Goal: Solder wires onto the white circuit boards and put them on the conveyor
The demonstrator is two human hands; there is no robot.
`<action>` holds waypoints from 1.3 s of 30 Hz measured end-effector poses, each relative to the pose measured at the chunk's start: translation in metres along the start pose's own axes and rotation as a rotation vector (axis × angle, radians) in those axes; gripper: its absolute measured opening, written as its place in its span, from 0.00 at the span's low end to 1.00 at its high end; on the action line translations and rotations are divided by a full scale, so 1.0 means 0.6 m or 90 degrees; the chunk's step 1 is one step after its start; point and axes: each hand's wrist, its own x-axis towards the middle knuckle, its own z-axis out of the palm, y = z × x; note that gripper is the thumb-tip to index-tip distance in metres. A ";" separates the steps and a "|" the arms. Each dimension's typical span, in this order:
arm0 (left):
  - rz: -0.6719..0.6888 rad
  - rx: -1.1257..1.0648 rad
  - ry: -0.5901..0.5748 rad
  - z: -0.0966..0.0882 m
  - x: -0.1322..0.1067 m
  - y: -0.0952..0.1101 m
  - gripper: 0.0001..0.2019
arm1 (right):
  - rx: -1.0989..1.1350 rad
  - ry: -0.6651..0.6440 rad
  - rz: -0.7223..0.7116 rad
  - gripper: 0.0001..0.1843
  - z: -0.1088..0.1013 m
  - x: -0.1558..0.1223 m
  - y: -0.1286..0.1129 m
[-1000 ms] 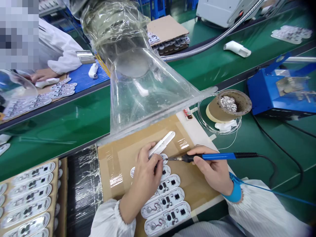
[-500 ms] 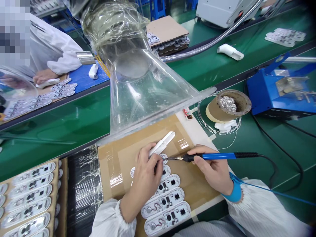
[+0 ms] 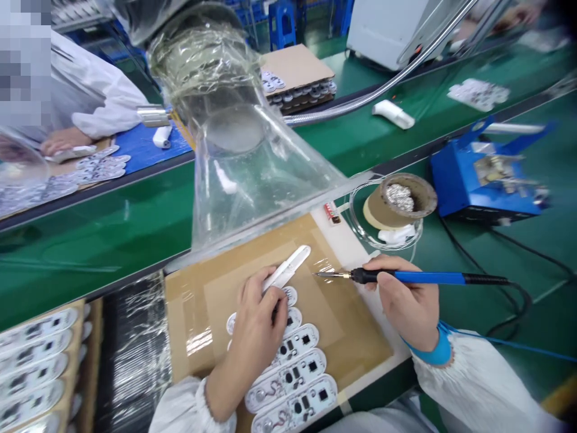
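My left hand (image 3: pixel 256 328) is closed round white plastic tweezers (image 3: pixel 286 269) and rests on a row of white oval circuit boards (image 3: pixel 293 376) laid on a brown cardboard mat (image 3: pixel 315 307). My right hand (image 3: pixel 408 304) grips a blue-handled soldering iron (image 3: pixel 406 277). Its metal tip hangs a little to the right of the top board, clear of it. A blue strap circles my right wrist.
A clear plastic fume hood (image 3: pixel 252 156) hangs over the mat's far edge. A solder spool and tip-cleaner cup (image 3: pixel 396 201) and a blue soldering station (image 3: pixel 482 180) stand to the right. Trays of boards (image 3: pixel 31 361) lie at the left. Another person (image 3: pixel 85 90) works across the green conveyor.
The iron's tip has lifted off the top board and drawn back to the right. My left hand stays on the boards with the tweezers. The view has shifted slightly.
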 end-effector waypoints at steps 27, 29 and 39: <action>-0.002 0.002 0.007 0.000 0.003 0.005 0.07 | 0.123 0.088 0.013 0.08 -0.040 0.074 -0.020; -0.012 0.008 -0.019 -0.008 0.005 0.007 0.07 | 0.114 0.050 0.009 0.07 -0.018 0.060 -0.009; -0.184 -0.190 -0.191 -0.087 0.064 -0.059 0.12 | 0.107 0.173 0.164 0.09 -0.024 0.054 0.024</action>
